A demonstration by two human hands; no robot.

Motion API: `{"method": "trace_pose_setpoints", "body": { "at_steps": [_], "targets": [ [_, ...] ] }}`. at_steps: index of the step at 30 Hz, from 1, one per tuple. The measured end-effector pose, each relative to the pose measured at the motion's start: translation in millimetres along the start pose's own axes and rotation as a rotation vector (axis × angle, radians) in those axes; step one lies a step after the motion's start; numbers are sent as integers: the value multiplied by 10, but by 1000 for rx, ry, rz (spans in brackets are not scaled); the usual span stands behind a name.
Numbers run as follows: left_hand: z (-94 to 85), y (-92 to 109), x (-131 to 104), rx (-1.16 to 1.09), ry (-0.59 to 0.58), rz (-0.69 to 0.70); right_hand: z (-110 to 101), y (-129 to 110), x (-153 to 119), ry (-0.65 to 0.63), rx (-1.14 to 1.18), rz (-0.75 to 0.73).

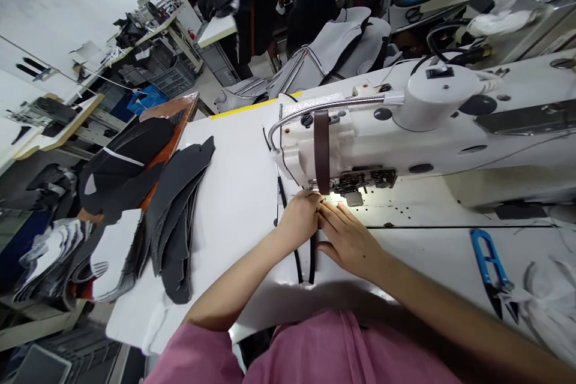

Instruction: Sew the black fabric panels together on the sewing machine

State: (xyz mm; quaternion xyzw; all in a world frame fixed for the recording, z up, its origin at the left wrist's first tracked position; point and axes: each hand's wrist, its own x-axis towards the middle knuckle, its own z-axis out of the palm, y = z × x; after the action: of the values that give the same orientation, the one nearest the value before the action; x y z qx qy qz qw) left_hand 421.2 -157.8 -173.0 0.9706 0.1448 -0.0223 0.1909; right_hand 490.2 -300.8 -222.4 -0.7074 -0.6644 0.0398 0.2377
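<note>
Black strip (313, 259) on white table (234, 192), between left hand (301, 214), fingers together, grip impossible to tell, and right hand (348, 237), fingers slightly apart. Probably midway, amounts done and left unclear. Beyond, sewing machine (360, 147); leftward, stacked dark pieces (175, 210).

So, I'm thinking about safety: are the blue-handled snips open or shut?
Open: the blue-handled snips lie on the table with the tips of their blades spread apart in a V.
</note>
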Motion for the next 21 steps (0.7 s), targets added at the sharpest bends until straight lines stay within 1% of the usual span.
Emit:
{"method": "trace_pose_setpoints", "body": {
  "at_steps": [3,8,14,21],
  "targets": [
    [-17,12,-43,-30,-6,-5,25,37,3,19,25,0],
    [14,26,-54,73,-34,-19,37,53,10,41,42,1],
    [49,-35,-7,79,1,38,42,36,0,70,67,18],
    [58,-117,36,49,11,35,86,72,-7,66,98,25]
  ]
}}
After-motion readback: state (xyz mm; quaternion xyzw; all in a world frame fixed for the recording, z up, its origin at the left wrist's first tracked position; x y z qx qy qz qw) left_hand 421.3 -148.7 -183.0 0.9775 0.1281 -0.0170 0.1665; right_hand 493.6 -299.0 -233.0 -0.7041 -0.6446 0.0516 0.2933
